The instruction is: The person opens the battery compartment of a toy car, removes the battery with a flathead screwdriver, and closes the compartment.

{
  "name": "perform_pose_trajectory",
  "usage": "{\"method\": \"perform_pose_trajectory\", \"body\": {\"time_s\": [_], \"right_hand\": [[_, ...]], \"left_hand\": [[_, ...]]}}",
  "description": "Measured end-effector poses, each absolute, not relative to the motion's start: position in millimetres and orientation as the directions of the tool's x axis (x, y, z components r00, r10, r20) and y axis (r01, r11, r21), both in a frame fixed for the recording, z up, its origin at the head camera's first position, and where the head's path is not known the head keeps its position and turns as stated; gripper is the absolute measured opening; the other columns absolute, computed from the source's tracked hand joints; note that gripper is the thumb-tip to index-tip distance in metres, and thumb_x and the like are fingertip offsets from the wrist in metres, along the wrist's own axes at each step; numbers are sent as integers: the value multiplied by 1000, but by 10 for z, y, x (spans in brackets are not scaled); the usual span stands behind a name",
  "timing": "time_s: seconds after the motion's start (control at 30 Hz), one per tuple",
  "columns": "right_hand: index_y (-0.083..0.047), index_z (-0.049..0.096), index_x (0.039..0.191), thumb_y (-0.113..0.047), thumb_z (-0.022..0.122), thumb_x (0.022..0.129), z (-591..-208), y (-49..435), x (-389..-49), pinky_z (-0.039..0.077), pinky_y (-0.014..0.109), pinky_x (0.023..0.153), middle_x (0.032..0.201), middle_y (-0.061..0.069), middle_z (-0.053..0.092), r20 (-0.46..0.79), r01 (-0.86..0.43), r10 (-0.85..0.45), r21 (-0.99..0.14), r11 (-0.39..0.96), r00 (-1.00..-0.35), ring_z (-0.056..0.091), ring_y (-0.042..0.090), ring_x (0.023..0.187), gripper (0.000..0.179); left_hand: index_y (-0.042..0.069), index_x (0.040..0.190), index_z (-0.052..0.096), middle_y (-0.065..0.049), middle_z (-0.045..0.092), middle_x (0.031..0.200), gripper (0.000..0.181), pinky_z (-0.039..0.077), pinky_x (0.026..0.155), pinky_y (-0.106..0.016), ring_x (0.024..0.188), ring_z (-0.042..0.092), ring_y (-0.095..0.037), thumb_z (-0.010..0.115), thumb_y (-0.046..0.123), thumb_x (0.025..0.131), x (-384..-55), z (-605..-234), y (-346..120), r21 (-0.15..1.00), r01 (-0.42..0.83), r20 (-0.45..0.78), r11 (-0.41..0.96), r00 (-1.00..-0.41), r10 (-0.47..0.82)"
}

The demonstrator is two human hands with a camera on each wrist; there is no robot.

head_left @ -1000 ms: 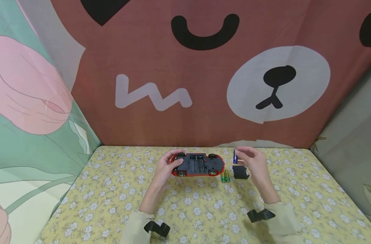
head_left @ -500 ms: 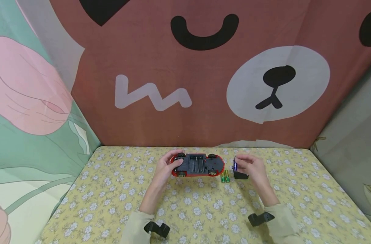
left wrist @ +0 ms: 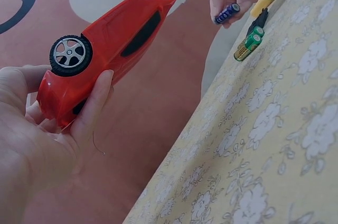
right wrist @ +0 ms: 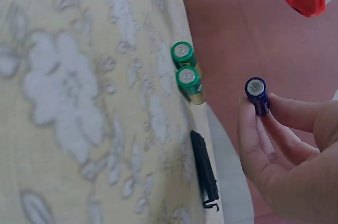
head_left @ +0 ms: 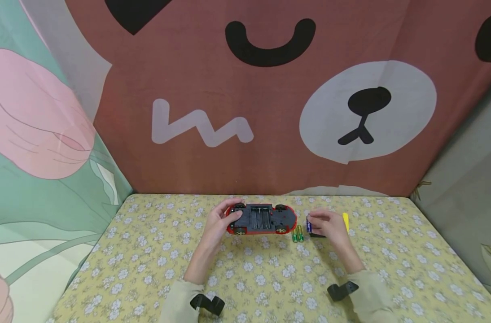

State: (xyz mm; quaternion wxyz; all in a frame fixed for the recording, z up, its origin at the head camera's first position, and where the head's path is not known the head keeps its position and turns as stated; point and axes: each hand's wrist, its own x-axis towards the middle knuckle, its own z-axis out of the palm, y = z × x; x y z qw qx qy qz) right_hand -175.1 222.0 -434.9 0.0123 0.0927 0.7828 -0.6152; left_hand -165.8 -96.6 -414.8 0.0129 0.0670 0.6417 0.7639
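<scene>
My left hand [head_left: 218, 224] grips one end of a red toy car [head_left: 286, 217], turned with its black underside up and raised off the table. Slots show in the car's uncovered battery compartment [head_left: 260, 217]. Between the thumb and fingers of my right hand [head_left: 329, 225] is a blue battery [right wrist: 257, 94], pinched just right of the car. Two green-and-gold batteries [head_left: 297, 233] lie side by side on the table, between the car and that hand. Below the right hand lies the black battery cover [right wrist: 204, 171], partly hidden in the head view.
A yellow-handled screwdriver [left wrist: 266, 1] lies beyond the cover, mostly hidden by the right hand in the head view. The table [head_left: 245, 278] has a yellow floral cloth. A printed bear curtain [head_left: 197, 166] hangs along its far edge.
My right hand has come down and slightly left with the blue battery, now over the black cover. The yellow screwdriver handle has come into sight. The left hand and car stay put.
</scene>
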Motion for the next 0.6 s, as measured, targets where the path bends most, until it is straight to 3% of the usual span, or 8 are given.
{"method": "perform_pose_trajectory", "body": {"time_s": [0.27, 0.6], "right_hand": [[14, 64, 124, -7, 68, 100, -4436, 2233, -1749, 60, 29, 72, 107, 15, 72, -116, 136, 95, -959, 250, -989, 69, 11, 81, 32], [16, 63, 124, -4, 68, 99, -4479, 2251, -1746, 61, 37, 78, 109, 19, 70, -117, 122, 35, -959, 256, -993, 70, 17, 85, 33]], "left_hand": [[-6, 135, 60, -21, 55, 143, 42, 55, 86, -28, 118, 59, -24, 69, 4, 96, -1655, -4148, -965, 981, 67, 89, -181, -990, 113], [3, 131, 67, -22, 55, 143, 36, 56, 85, -29, 117, 60, -25, 70, 5, 96, -1663, -4160, -969, 981, 59, 80, -183, -991, 106]]}}
